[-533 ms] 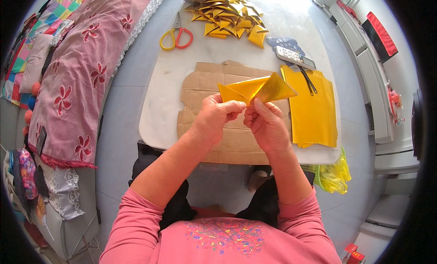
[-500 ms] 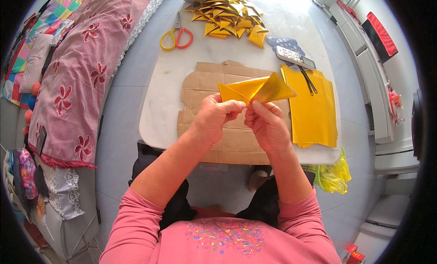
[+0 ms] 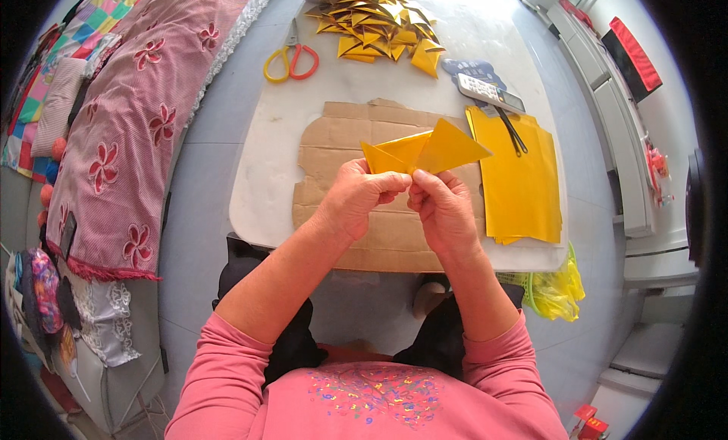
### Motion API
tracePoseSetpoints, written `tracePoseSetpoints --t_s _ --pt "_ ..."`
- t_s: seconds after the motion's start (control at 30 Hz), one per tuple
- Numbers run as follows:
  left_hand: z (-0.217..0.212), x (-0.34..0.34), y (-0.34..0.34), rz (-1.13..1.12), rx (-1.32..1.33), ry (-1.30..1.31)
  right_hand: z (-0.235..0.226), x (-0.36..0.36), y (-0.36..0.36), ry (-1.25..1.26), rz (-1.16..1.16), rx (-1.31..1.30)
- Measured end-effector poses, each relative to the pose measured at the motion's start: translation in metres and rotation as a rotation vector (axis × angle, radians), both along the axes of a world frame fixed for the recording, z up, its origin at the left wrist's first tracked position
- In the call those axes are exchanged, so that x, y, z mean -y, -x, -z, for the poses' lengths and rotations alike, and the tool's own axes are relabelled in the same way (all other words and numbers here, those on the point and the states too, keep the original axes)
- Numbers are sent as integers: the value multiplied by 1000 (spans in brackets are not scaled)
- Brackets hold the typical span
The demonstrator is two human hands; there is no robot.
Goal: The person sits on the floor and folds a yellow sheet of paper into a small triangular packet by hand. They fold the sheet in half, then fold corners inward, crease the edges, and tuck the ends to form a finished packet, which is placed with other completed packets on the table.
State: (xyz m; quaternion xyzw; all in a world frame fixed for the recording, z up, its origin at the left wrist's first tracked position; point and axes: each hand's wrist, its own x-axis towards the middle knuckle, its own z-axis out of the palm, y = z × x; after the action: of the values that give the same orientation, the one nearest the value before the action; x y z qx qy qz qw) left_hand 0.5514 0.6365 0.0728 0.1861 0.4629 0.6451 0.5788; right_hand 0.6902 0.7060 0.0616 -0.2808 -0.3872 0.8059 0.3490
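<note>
Folded gold paper (image 3: 425, 148), pinched along its lower edge, bulk sticking out past the fingertips toward the table's far edge; flap points right, beyond the right fingers. Left hand (image 3: 355, 201): thumb and fingers clamped on the paper's left part, lower edge. Right hand (image 3: 446, 209): thumb and fingertips clamped near the lower middle, thumb tips close together. Paper is over cardboard (image 3: 383, 250), which lies along the table's (image 3: 265, 159) near edge. Gold sheet stack (image 3: 523, 197) by the right edge, toward near right corner. White handset (image 3: 489, 92) above the stack, black strap (image 3: 513, 131) on it; blue card (image 3: 455, 67) partly beneath handset. Folded gold pile (image 3: 387, 30) toward far edge; scissors (image 3: 283, 64), red and yellow handles, by left edge.
</note>
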Motion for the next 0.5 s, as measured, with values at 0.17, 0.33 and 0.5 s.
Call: tracePoseSetpoints --t_s 0.17,0.33,0.5 --pt "7 -1 3 30 -14 8 0 3 2 -110 58 44" --pt "4 -2 5 27 -18 18 -2 -1 2 -89 104 -11" --pt "9 0 12 33 0 3 -4 -5 -1 -32 98 -53"
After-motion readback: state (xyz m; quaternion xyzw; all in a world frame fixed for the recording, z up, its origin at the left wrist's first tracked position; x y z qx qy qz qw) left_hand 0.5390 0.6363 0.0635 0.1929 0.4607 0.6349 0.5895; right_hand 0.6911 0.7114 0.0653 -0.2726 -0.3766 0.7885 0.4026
